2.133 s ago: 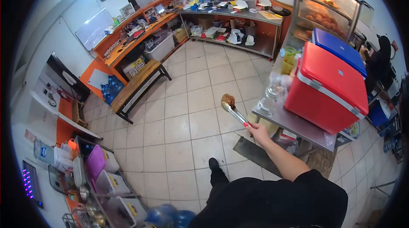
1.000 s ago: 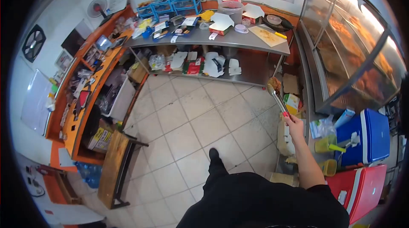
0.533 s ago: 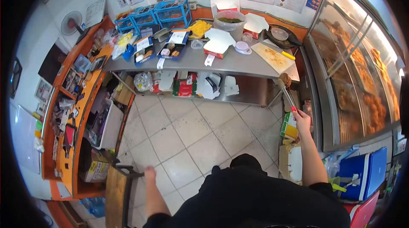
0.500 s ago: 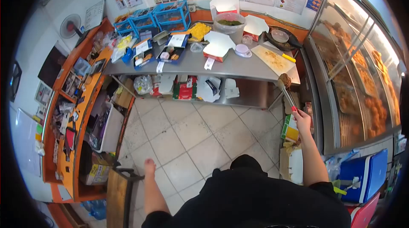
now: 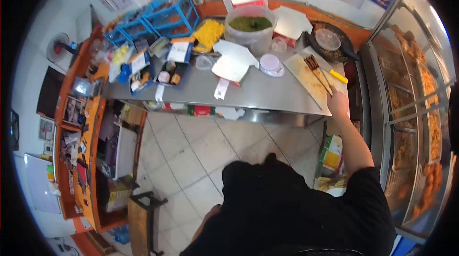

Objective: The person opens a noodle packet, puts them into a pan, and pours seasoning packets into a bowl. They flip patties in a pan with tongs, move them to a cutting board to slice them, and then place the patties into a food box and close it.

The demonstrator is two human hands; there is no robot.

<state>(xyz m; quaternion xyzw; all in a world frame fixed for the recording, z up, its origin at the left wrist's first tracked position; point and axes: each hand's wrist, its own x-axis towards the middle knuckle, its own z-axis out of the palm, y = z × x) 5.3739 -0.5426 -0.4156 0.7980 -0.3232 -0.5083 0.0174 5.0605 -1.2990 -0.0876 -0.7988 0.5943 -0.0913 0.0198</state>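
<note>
My right hand (image 5: 338, 105) is closed around a pair of tongs (image 5: 324, 80), reaching over the right end of the steel table. At the far end of the tongs is a dark brown piece of food (image 5: 311, 62), blurred, overlapping the cutting board (image 5: 306, 76) in this view. Brown crumbs are scattered on the board. A yellow-handled knife (image 5: 338, 75) lies along its right side. My left hand (image 5: 213, 211) hangs low beside my body, away from the table, its fingers mostly hidden.
On the steel table (image 5: 201, 92) stand an open white-lidded box (image 5: 234, 63), a tub of chopped greens (image 5: 251, 31), a lilac round scale (image 5: 271, 64) and a pan (image 5: 351, 55). A glass food cabinet (image 5: 406, 112) borders the right; a wooden stool (image 5: 139, 227) stands lower left.
My right hand has carried the tongs and brown piece forward from beside the table to over the cutting board. My left arm has drawn in toward my body, and the table appears closer.
</note>
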